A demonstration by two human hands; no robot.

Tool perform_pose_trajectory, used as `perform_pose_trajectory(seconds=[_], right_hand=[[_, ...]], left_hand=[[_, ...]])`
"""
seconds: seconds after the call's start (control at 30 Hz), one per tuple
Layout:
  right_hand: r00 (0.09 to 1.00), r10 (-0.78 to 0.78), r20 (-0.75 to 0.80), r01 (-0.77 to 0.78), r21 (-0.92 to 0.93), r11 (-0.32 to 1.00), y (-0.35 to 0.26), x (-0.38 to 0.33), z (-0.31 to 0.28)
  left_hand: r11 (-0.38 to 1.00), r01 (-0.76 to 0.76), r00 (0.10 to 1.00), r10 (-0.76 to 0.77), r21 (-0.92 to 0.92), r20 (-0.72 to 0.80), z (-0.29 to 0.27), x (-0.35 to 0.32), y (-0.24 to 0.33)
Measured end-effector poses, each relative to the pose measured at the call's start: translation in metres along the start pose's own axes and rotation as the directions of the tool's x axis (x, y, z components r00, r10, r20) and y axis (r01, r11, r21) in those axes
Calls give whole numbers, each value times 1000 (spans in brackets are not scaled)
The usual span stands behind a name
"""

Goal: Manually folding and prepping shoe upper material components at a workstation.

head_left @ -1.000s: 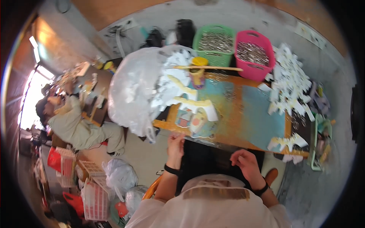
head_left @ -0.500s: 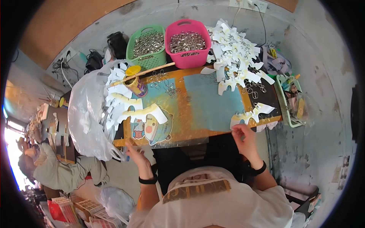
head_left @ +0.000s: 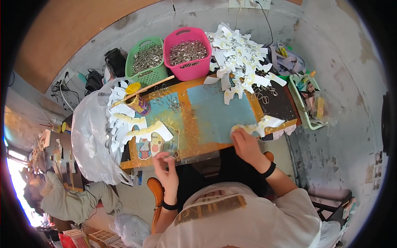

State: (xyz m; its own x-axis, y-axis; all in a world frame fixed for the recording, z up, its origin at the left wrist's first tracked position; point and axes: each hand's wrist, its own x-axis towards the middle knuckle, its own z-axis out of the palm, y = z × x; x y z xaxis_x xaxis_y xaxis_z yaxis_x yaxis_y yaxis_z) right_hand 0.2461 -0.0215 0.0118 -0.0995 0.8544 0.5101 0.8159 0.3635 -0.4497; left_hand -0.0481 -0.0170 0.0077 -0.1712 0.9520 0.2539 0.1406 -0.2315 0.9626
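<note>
My right hand is at the table's near right edge, fingers closed on the left end of a curvy white cut-out strip with yellowish smears. Part of that strip is hidden behind the fingers. My left hand hovers by the near left edge, fingers loosely bent and apart, nothing visible in it. Just beyond it lie a cartoon-printed sheet and another white strip with a yellow band. That strip extends from a fanned stack of similar strips on the left.
A green basket and a pink basket hold small metal pieces. A white strip heap is at the back right. A stick rests across a yellow-topped can. Loose wire loops lie on the table. A person sits at far left.
My right hand has closed on the white strip at the right and shifted it nearer to me. My left hand has moved right and its fingers have curled. The view has shifted slightly.
</note>
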Motion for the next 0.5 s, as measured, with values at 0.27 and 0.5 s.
perform_pose_trajectory(seconds=[0.27,0.5], right_hand=[[971,-210,116,147,405,902,-100,14,51],[992,-98,83,57,400,915,-58,14,33]], left_hand=[[848,471,867,-393,-245,305,31,17,-8],[978,209,970,-208,2,122,-7,37,-24]])
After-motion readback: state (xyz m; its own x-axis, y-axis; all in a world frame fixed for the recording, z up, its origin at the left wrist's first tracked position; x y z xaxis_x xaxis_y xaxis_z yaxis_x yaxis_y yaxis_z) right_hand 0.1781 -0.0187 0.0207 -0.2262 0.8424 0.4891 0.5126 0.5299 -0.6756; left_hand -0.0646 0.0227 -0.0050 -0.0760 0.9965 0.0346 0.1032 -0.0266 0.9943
